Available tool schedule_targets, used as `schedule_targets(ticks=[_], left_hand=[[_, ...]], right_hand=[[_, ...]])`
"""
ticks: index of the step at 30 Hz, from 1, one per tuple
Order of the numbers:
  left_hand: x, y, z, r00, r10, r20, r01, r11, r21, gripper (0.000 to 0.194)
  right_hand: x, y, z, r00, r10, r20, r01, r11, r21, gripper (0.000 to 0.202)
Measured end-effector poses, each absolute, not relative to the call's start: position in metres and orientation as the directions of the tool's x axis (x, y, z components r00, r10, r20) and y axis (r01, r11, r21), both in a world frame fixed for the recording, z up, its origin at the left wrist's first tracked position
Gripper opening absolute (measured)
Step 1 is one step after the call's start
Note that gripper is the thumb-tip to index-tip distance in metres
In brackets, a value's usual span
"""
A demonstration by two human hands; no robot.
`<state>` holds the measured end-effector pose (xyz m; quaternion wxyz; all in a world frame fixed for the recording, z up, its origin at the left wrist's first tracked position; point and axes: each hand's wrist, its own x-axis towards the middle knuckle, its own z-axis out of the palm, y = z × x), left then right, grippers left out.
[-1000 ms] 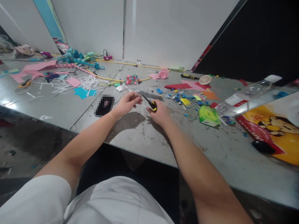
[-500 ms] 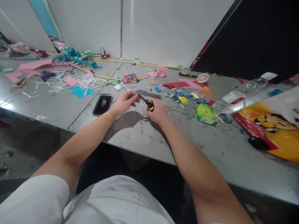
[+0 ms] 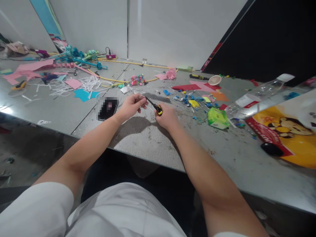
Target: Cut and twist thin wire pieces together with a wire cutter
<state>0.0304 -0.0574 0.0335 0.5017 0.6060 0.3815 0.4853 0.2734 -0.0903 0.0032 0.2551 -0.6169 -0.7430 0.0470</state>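
My right hand (image 3: 167, 116) is wrapped round the black and yellow handles of a pair of needle-nose pliers (image 3: 158, 108). Their slim dark jaws point up and left, towards my left hand (image 3: 134, 106). Thumb and fingers of the left hand are pinched together right at the jaws' tip; what lies between them is too small to make out. Just behind both hands, a bundle of thin grey wires (image 3: 159, 97) lies on the table. To the left of my left hand is a dark phone (image 3: 108, 108).
Blue and yellow clay bits (image 3: 194, 103) and a green packet (image 3: 218, 118) lie to the right. Beyond are a plastic bottle (image 3: 261, 93) and a yellow bag (image 3: 283, 131). Paper strips (image 3: 86, 84) cover the left; a yellow cable (image 3: 123, 62) runs along the back.
The pliers and both hands hold nearly the same place, with only slight shifts. The whole view has moved a little.
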Motion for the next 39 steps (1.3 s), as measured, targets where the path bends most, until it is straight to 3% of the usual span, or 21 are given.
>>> schedule_targets(ticks=[12,19,25,32,36,39], left_hand=[[0.030,-0.065,0.044,0.208,0.969,0.137,-0.026,-0.134,0.991,0.025],[0.031,-0.063,0.044,0.201,0.973,0.117,-0.047,-0.110,0.993,0.024],[0.027,-0.063,0.047,0.226,0.967,0.115,-0.037,-0.109,0.993,0.024],[0.026,-0.060,0.039,0.369,0.929,0.028,0.077,-0.060,0.995,0.019],[0.026,-0.056,0.032,0.388,0.921,0.005,0.137,-0.063,0.989,0.026],[0.024,-0.054,0.031,0.358,0.934,0.005,0.052,-0.025,0.998,0.023]], right_hand=[[0.276,-0.085,0.002,-0.097,0.947,0.306,0.933,0.194,-0.304,0.024],[0.276,-0.084,0.000,-0.061,0.948,0.311,0.909,0.182,-0.374,0.022],[0.282,-0.077,-0.006,0.010,0.949,0.316,0.920,0.115,-0.375,0.029],[0.298,-0.065,-0.015,0.030,0.963,0.268,0.938,0.065,-0.340,0.053],[0.297,-0.065,-0.015,-0.028,0.964,0.264,0.930,0.122,-0.348,0.047],[0.292,-0.070,-0.008,-0.085,0.951,0.296,0.912,0.194,-0.362,0.038]])
